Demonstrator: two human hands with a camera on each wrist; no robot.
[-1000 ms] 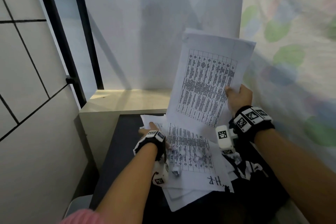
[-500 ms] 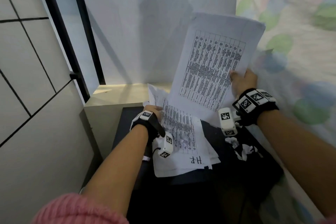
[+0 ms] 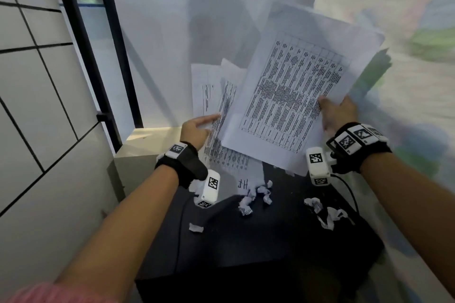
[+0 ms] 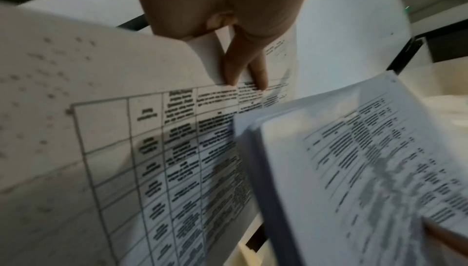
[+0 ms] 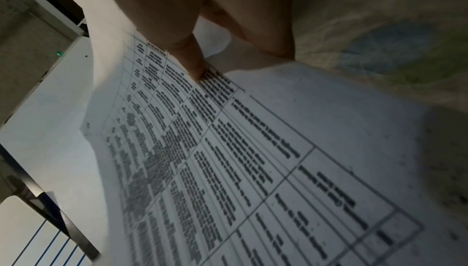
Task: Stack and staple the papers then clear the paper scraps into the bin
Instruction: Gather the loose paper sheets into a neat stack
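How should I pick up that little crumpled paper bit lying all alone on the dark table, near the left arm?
Pinch the scrap across its narrow middle, coming straight down from above. It lies low on the dark table with bare space around it, so fingertips probably fit on both sides. Both hands are busy with papers now: left hand, right hand.

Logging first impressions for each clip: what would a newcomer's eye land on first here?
Two bundles of printed table sheets raised over the black table: the right hand grips the larger bundle, the left hand holds the other sheets beside it. Below, crumpled paper scraps lie scattered on the table.
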